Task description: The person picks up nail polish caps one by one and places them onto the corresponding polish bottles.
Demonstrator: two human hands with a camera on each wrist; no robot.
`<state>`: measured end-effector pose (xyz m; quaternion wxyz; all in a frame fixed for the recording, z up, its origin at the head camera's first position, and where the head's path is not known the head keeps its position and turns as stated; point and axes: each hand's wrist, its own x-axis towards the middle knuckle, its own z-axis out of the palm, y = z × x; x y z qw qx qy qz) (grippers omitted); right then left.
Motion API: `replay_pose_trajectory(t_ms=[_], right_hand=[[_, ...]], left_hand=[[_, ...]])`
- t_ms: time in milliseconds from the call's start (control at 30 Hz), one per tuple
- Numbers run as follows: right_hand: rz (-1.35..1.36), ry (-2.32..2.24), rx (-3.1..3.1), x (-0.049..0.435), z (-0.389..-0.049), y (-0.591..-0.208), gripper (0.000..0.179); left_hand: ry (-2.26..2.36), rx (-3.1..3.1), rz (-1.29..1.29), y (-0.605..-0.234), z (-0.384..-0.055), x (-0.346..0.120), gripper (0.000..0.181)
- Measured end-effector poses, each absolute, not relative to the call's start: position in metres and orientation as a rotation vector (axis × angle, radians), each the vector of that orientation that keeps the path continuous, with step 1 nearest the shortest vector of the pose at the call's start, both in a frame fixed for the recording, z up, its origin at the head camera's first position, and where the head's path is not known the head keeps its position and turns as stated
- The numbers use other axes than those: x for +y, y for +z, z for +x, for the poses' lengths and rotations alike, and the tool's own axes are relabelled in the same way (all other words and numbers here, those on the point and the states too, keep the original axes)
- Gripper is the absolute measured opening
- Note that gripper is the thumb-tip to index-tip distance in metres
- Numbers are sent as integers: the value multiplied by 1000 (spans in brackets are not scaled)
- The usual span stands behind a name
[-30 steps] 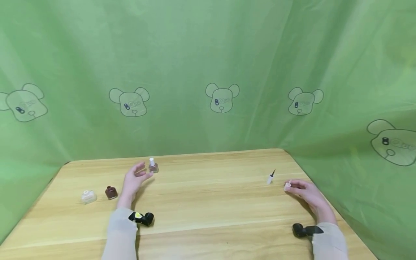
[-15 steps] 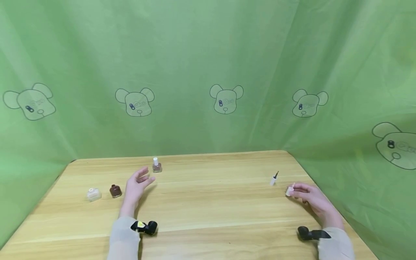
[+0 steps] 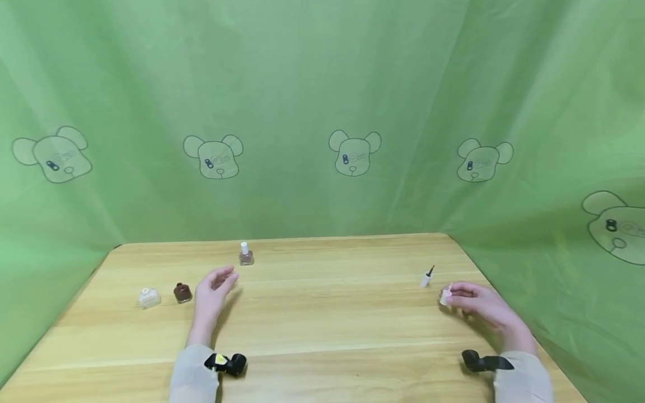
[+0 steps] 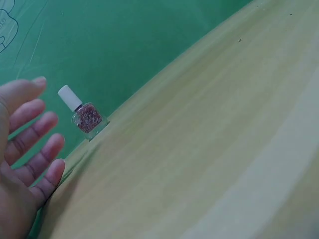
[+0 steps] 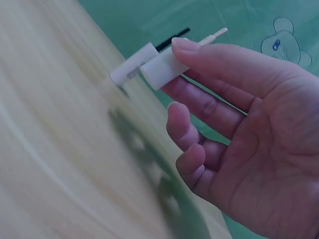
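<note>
My right hand (image 3: pixel 481 305) pinches a white nail polish cap (image 5: pixel 162 69) between thumb and fingers, its pale brush pointing up. In the right wrist view the cap is held above the table. Beyond it, a second white cap (image 5: pixel 130 67) stands on the table with its dark brush upward. My left hand (image 3: pixel 211 292) holds nothing, its fingers loosely bent. Just past those fingertips, and apart from them, stands a capped glitter nail polish bottle (image 4: pixel 89 119). To the left of this hand are an uncapped dark red nail polish bottle (image 3: pixel 182 293) and an uncapped whitish one (image 3: pixel 149 298).
The wooden table (image 3: pixel 322 319) reaches back to a green curtain (image 3: pixel 282 196) printed with bear heads, which also encloses both sides. A black wrist camera (image 3: pixel 227 364) is strapped on the left sleeve, another camera (image 3: pixel 485 361) on the right.
My left hand has drawn back from the glitter bottle towards me, leaving the bottle standing. The right hand keeps its pinch on the cap and has hardly moved. The head view has shifted slightly.
</note>
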<state>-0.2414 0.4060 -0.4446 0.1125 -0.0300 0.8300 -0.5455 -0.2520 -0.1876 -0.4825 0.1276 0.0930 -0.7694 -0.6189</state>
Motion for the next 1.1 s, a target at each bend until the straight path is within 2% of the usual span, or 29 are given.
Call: replay_pose_trajectory(t_ms=[100, 233, 533, 700, 1100], right_hand=[[-138, -1534, 2481, 399, -242, -439, 35], [-203, -1489, 2491, 392, -245, -434, 34], [-339, -1440, 2511, 372, -248, -424, 36], [-451, -1408, 2506, 356, -247, -417, 38], [-567, -1385, 2452, 316, -253, -414, 37]], left_hand=[[-1793, -2179, 247, -482, -248, -187, 38], [-1748, -2074, 206, -479, -244, -185, 29], [-1378, -1922, 126, -468, -240, -182, 14], [-1221, -1824, 89, -461, -237, -191, 11], [-1135, -1673, 187, -443, -222, -231, 15]])
